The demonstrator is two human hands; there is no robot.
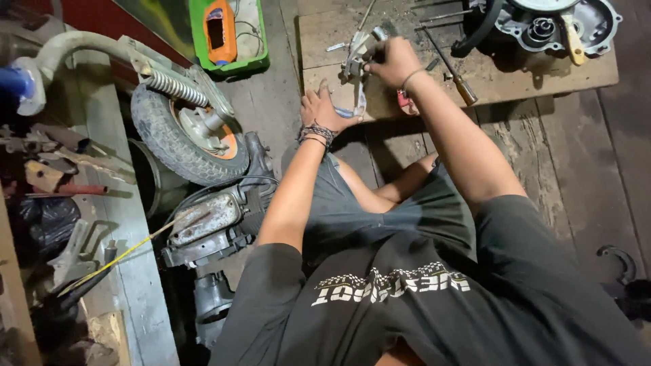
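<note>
Wooden board (522, 78), left hand (324, 108) flat, right hand (392, 61) gripping metal part (354, 57)

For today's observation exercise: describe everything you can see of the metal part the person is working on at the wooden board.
The metal part is small, silvery-grey and irregular, with thin arms sticking out; finer detail is blurred. It stands on the wooden board. The right hand grips its top, and the left hand lies flat on the board beside its base.

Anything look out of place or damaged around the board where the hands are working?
Nothing looks spilled or broken. The right hand grips a small metal part on the wooden board; the left hand presses flat beside it. Loose tools, including a screwdriver, lie scattered on the board, and a small wheel lies tilted nearby.
</note>
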